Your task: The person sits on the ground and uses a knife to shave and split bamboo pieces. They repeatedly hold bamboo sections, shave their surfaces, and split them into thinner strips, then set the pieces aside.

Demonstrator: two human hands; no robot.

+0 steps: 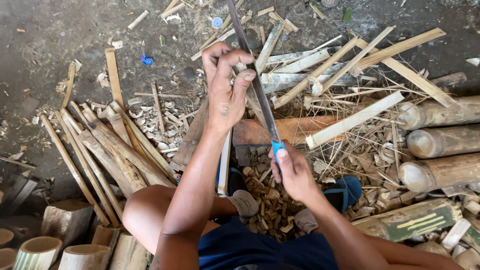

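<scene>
My right hand (pixel 292 172) grips the blue handle (pixel 277 146) of a long dark blade (pixel 252 75) that runs up and away from me. My left hand (pixel 225 82) is closed on a piece of split bamboo (pixel 251 97) held against the blade near its middle. Both hands work above a reddish wooden block (pixel 287 129) on the ground. My bent knees and feet in blue sandals (pixel 345 190) frame a heap of bamboo chips (pixel 265 200) below the hands.
Split bamboo strips (pixel 117 150) lie fanned out at left. Pale slats (pixel 350 60) pile up at upper right. Thick round bamboo poles (pixel 440 142) lie at right. Short cut bamboo sections (pixel 37 250) stand at bottom left. Shavings litter the dirt floor.
</scene>
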